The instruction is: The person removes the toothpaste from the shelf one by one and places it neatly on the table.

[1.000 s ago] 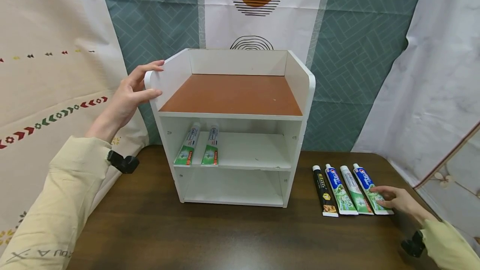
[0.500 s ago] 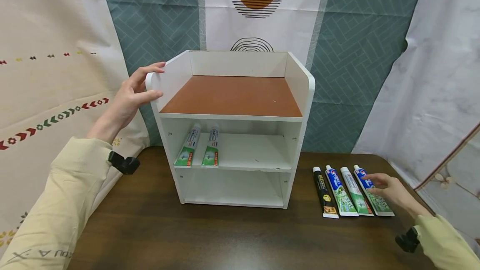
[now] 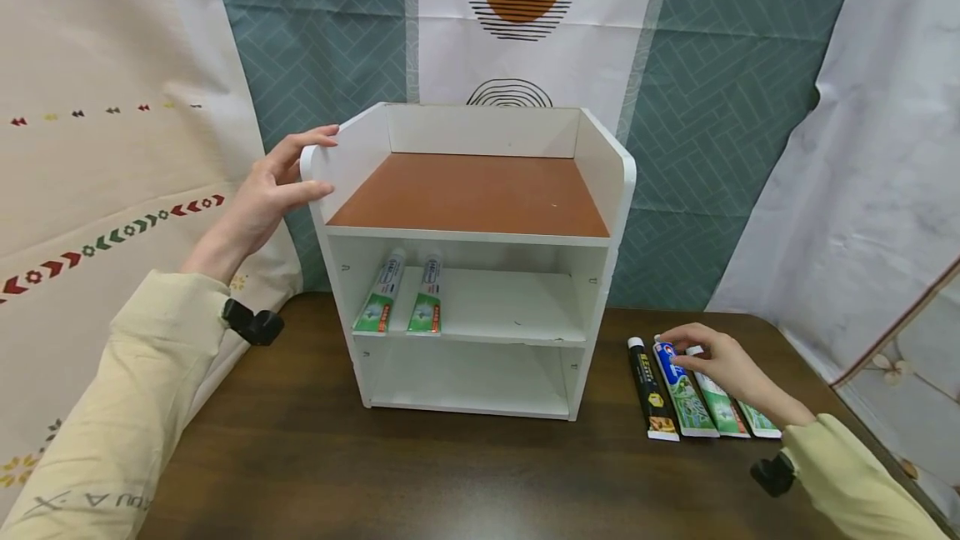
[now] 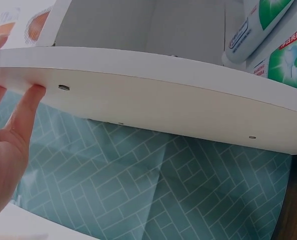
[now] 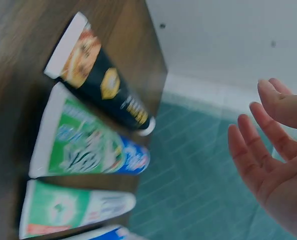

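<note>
My left hand (image 3: 262, 194) grips the upper left side panel of a white shelf unit (image 3: 517, 302), its thumb and fingers on opposite faces. Two green-and-white toothpaste tubes, a left one (image 3: 378, 294) and a right one (image 3: 427, 294), lie on the middle shelf. Over the table's right side my right hand (image 3: 716, 361) hovers with loosely bent fingers, holding nothing in the right wrist view. Below it lie a black tube (image 5: 108, 82), a blue-and-green tube (image 5: 86, 140) and a white-and-green tube (image 5: 71, 207). Another blue-and-green tube (image 3: 759, 421) is partly hidden by the hand.
The unit has a brown top surface (image 3: 472, 194) with raised sides, and a lower shelf (image 3: 468, 377). It stands on a dark wooden table (image 3: 465, 473). Patterned cloths hang behind, with a green one (image 3: 750, 107) close at the back. A thin rod (image 3: 892, 332) slants at the right.
My right hand has lifted off the rightmost tube and moved left and away from me, above the tubes. My left hand stays on the side panel. The view has shifted slightly.
</note>
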### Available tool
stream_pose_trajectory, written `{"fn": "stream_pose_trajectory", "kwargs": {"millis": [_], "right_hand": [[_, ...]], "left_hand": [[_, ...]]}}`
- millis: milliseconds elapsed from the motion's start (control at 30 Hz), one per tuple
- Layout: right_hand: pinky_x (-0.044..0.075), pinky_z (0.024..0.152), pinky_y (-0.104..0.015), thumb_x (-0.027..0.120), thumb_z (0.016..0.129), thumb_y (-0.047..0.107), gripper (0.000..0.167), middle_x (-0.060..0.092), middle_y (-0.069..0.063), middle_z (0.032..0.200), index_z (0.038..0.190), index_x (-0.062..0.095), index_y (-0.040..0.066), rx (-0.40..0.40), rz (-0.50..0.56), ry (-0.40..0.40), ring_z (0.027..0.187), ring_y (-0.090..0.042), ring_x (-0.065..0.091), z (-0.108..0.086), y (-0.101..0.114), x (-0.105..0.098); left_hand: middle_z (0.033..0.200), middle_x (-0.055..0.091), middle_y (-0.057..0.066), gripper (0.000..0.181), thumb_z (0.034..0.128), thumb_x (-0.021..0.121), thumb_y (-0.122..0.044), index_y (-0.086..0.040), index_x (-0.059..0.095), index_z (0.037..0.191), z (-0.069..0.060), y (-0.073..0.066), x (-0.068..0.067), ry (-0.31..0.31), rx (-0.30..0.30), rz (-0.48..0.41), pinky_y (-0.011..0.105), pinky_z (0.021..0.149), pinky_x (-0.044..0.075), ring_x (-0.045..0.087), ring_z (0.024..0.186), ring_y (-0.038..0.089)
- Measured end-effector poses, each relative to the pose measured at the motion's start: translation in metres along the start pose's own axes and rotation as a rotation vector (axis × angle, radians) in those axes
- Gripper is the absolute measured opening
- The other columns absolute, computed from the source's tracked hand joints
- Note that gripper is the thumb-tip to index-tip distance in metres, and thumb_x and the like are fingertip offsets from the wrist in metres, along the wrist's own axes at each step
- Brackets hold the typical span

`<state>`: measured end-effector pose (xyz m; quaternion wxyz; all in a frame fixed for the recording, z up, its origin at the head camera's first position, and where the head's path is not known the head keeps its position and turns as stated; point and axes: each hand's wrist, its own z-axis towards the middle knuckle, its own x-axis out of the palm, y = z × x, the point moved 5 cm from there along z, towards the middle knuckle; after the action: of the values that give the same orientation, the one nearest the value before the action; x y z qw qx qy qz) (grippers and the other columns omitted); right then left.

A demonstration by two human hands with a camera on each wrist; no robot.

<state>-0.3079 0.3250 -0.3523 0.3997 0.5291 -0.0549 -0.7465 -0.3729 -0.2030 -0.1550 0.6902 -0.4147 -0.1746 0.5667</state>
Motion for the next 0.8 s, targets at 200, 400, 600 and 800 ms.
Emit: {"fn": "stream_pose_trajectory", "kwargs": {"millis": [200, 400, 600, 800], "right_hand": [[0.048, 0.064, -0.026, 0.068, 0.076, -0.005, 0.033, 0.059, -0.001, 0.1, 0.106, 0.062, 0.006, -0.127, 0.013, 0.013, 0.08, -0.014, 0.054, 0.014, 0.03, 0.01], [0.045, 0.067, -0.021, 0.067, 0.073, -0.012, 0.038, 0.06, 0.005, 0.098, 0.104, 0.063, 0.009, -0.323, -0.015, -0.013, 0.082, -0.013, 0.057, 0.023, 0.066, 0.018], [0.044, 0.07, -0.018, 0.067, 0.07, -0.016, 0.043, 0.061, 0.003, 0.099, 0.104, 0.062, 0.01, -0.473, 0.01, -0.001, 0.086, -0.011, 0.057, 0.028, 0.099, 0.025], [0.044, 0.066, -0.018, 0.067, 0.073, -0.013, 0.039, 0.059, 0.001, 0.097, 0.106, 0.061, 0.008, -0.51, 0.034, 0.042, 0.081, -0.007, 0.055, 0.036, 0.124, 0.034]], "left_hand": [[0.142, 0.028, 0.001, 0.045, 0.0835, 0.058, 0.002, -0.014, 0.051, 0.125, 0.0, 0.001, 0.0, 0.005, -0.011, -0.001, 0.031, 0.079, 0.04, 0.034, 0.115, 0.028], [0.142, 0.029, 0.002, 0.045, 0.0836, 0.058, 0.003, -0.013, 0.051, 0.126, 0.001, 0.0, 0.0, 0.012, -0.013, -0.009, 0.029, 0.078, 0.042, 0.035, 0.114, 0.028], [0.142, 0.029, 0.002, 0.045, 0.0836, 0.058, 0.002, -0.013, 0.051, 0.125, 0.0, 0.0, 0.0, 0.011, -0.016, -0.015, 0.03, 0.078, 0.042, 0.035, 0.114, 0.028], [0.141, 0.029, 0.002, 0.045, 0.0837, 0.058, 0.003, -0.013, 0.052, 0.125, 0.0, 0.0, 0.0, 0.007, -0.014, -0.02, 0.029, 0.078, 0.042, 0.036, 0.113, 0.028]]}}
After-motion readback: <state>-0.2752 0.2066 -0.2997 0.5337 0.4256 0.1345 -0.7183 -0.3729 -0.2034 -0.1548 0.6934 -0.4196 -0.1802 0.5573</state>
